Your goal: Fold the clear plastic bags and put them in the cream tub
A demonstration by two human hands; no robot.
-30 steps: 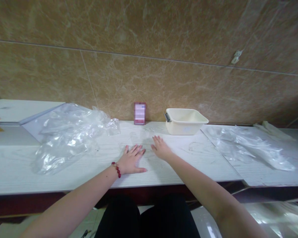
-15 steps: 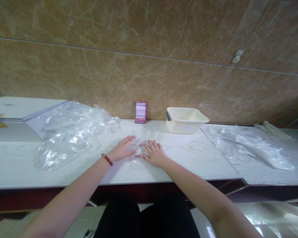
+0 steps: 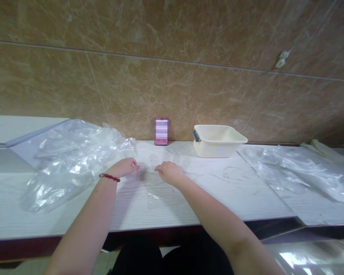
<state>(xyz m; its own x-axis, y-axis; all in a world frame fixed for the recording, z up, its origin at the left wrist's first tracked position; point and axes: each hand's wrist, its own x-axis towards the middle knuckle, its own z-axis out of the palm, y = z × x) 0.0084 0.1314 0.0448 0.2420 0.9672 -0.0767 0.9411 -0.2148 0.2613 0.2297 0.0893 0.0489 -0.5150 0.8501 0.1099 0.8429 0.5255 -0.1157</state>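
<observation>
On the white wood-grain table top [image 3: 206, 191], a thin clear plastic piece, perhaps a small bag [image 3: 153, 196], shows by its glints between my hands; its outline is hard to see. My left hand [image 3: 124, 167], with a red bead bracelet at the wrist, is closed with thumb and fingertips together, beside the large heap of clear plastic bags [image 3: 71, 164]. Across from it, my right hand [image 3: 169, 173] is closed low over the table, fingers bent toward the thumb. What either hand pinches, if anything, is too clear or small to make out.
A phone-like screen [image 3: 161, 131] leans against the brown marbled wall [image 3: 172, 91]. Right of it stands a cream plastic bin [image 3: 216, 149] with a grey handle. More clear bags [image 3: 298, 172] lie at the right. A white box [image 3: 8, 158] stands at the far left.
My hands were spread flat and close together; now their fingers are curled in. The left hand has moved left, the right slightly left and up. The view has shifted a little.
</observation>
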